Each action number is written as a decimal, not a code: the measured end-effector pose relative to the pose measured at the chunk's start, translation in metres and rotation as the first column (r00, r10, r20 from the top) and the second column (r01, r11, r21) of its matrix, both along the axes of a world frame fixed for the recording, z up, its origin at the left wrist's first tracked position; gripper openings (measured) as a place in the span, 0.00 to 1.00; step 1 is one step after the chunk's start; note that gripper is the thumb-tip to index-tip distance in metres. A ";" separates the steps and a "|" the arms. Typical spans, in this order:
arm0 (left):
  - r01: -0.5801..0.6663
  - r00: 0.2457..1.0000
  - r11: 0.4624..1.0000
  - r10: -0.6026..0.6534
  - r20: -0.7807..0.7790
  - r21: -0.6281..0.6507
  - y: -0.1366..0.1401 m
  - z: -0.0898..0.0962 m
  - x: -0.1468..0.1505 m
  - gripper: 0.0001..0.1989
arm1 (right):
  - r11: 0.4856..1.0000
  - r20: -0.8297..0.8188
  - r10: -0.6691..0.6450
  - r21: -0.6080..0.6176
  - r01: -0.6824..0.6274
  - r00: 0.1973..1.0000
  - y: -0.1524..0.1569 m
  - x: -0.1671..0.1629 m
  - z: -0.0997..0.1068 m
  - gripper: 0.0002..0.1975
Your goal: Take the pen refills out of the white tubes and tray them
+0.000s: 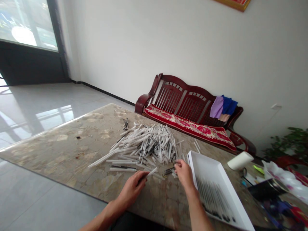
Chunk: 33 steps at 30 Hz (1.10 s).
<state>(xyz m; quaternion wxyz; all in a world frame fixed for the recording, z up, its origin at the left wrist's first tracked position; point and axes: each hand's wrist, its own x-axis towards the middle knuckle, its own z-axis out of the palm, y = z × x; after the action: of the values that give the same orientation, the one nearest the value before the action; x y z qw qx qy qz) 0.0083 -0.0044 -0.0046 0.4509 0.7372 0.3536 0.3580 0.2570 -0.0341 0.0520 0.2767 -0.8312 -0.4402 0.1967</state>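
Note:
Between the thumb and fingers of my left hand [136,186] is a slim whitish tube [152,172], its free end pointing up to the right. My right hand [184,173] is closed in a pinch beside a few short dark and pale pieces [169,171]; what its fingertips hold is too small to make out. Beyond both hands spreads a large heap of whitish tubes [154,141] with dark ones mixed in. Right of my right hand lies a shallow white box [227,179], in which several slender dark-ended sticks [214,195] lie side by side.
The patterned table [96,134] also holds eyeglasses [125,124] behind the heap. Past the box are a white roll [240,160], a black cylindrical container [267,189] and a plastic bag [286,178]. A wooden bench [187,102] stands behind the table.

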 end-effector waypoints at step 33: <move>-0.034 0.999 0.996 0.035 0.017 -0.084 -0.005 0.005 -0.006 0.11 | 0.831 -0.619 0.131 0.494 0.254 0.774 -0.016 -0.050 0.005 0.25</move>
<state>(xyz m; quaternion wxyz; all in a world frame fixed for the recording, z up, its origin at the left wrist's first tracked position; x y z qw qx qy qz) 0.0019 -0.0093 0.0006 0.4782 0.7083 0.3769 0.3573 0.2070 -0.0498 0.0574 0.6418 -0.6148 -0.3303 0.3178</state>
